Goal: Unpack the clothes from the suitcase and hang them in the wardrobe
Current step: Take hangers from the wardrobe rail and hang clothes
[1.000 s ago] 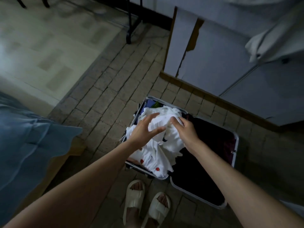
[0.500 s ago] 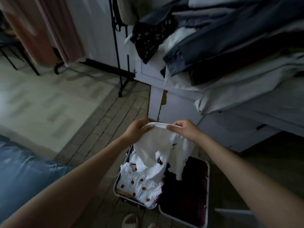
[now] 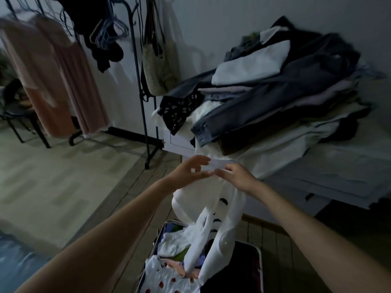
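Note:
A white garment (image 3: 220, 212) with small dark marks hangs from both my hands above the open suitcase (image 3: 259, 269) at the bottom of the view. My left hand (image 3: 190, 172) and my right hand (image 3: 237, 176) pinch its top edge close together, at about chest height. The garment's lower end still trails into the suitcase, where a white top with red dots (image 3: 167, 280) and other clothes lie. A black clothes rack (image 3: 141, 85) stands at the back left with empty hangers (image 3: 105, 32) and a pink dress (image 3: 57, 79) on it.
A tall pile of folded clothes (image 3: 281, 85) covers a low white cabinet (image 3: 330, 176) to the right. A net bag (image 3: 156, 66) hangs on the rack's post. A dark chair (image 3: 19, 115) stands far left, and blue bedding (image 3: 19, 259) lies at the lower left.
Both hands have lifted the white garment up out of the suitcase and drawn closer together. My head has tilted up, so the rack and clothes pile now show.

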